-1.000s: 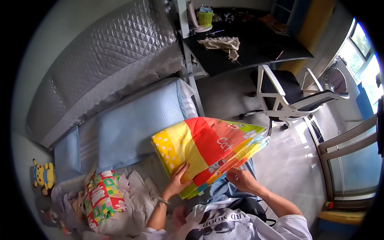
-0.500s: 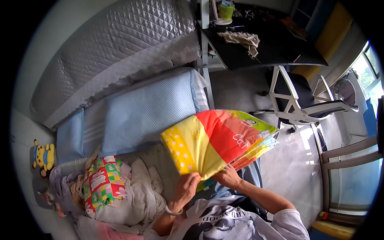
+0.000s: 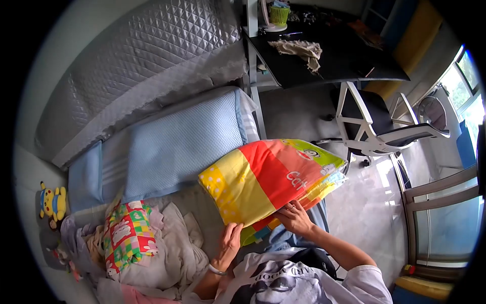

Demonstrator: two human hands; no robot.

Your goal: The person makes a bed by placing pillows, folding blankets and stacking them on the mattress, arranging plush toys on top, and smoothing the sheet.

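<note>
A folded blanket (image 3: pixel 263 175) in yellow, red, coral and green, printed with dots, a cartoon figure and letters, spreads out before my body. Its several layers show along the right side. My left hand (image 3: pixel 229 247) pinches the near left corner of it, by the dotted yellow part. Along the near edge, further right, my right hand (image 3: pixel 294 218) has its fingers closed on the fabric; the thumb side is partly hidden.
A bed with a blue mat (image 3: pixel 187 144) lies ahead. Left are a patterned cushion (image 3: pixel 130 235), rumpled bedding (image 3: pixel 174 243) and a yellow plush toy (image 3: pixel 53 201). A black desk (image 3: pixel 344 55) and office chair (image 3: pixel 369 119) stand far right.
The blanket's near edge has been pulled straighter and flatter between my hands. My left hand has moved slightly left and down. The whole view has shifted a little.
</note>
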